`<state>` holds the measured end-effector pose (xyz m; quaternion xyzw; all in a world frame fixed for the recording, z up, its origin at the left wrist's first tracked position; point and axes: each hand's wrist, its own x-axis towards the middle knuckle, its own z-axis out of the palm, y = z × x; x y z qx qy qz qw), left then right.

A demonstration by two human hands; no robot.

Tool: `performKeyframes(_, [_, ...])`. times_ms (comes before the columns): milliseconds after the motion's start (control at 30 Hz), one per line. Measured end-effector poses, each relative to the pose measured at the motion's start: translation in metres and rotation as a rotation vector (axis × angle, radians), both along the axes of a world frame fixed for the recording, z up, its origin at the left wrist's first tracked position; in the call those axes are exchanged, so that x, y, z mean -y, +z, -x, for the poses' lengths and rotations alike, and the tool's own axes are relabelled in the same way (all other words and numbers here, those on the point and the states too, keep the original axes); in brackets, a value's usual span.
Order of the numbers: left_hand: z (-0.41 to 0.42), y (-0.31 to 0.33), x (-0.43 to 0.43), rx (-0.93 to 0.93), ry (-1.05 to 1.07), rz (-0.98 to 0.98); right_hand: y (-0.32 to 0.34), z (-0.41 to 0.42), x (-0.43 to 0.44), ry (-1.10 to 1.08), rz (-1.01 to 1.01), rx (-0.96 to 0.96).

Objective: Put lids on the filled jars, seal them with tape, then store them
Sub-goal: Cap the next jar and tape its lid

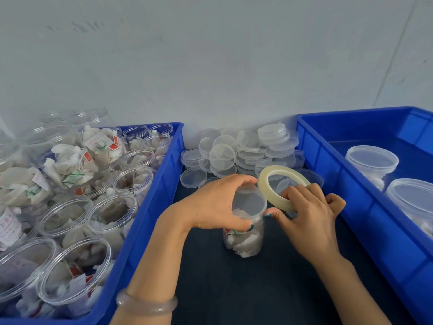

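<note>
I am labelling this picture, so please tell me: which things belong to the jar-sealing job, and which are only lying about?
In the job: clear plastic lidded jar, gripped by left hand; pale tape roll in right hand; pile of clear round lids; left blue plastic crate of open filled jars; right blue plastic crate holding lidded jars.
Just there: pale bangle on left wrist; grey wall.

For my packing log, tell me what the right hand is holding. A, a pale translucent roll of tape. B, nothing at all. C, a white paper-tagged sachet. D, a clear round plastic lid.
A: the right hand grips the pale translucent tape roll, next to the clear lidded plastic jar that the left hand holds by its top.
</note>
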<state>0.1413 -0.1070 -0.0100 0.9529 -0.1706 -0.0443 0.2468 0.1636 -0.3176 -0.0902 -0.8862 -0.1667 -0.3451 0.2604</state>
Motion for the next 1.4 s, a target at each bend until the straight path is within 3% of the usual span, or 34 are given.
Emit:
performKeyframes(367, [0.001, -0.033, 0.032, 0.312, 0.191, 0.009, -0.007, -0.006, 0.007, 0.153, 0.078, -0.066])
performKeyframes(667, [0.002, -0.036, 0.034, 0.432, 0.224, 0.045, -0.003, 0.002, -0.017, -0.066, 0.003, -0.165])
performKeyframes(1000, [0.004, -0.028, 0.034, 0.376, 0.229, 0.056, -0.001, -0.017, -0.033, -0.110, -0.003, -0.193])
performKeyframes(1100, [0.023, -0.036, 0.040, 0.423, 0.163, 0.064, 0.018, -0.053, -0.013, -0.346, -0.054, -0.343])
performKeyframes(1167, [0.026, -0.036, 0.034, 0.401, 0.205, 0.102, 0.039, -0.066, -0.007, -0.264, -0.065, -0.198])
performKeyframes(1267, [0.010, -0.028, 0.029, 0.348, 0.240, 0.071, 0.050, -0.054, -0.024, -0.003, 0.115, -0.006])
performKeyframes(1400, [0.006, -0.028, 0.032, 0.388, 0.206, -0.009, 0.019, -0.038, -0.019, 0.107, 0.239, -0.221])
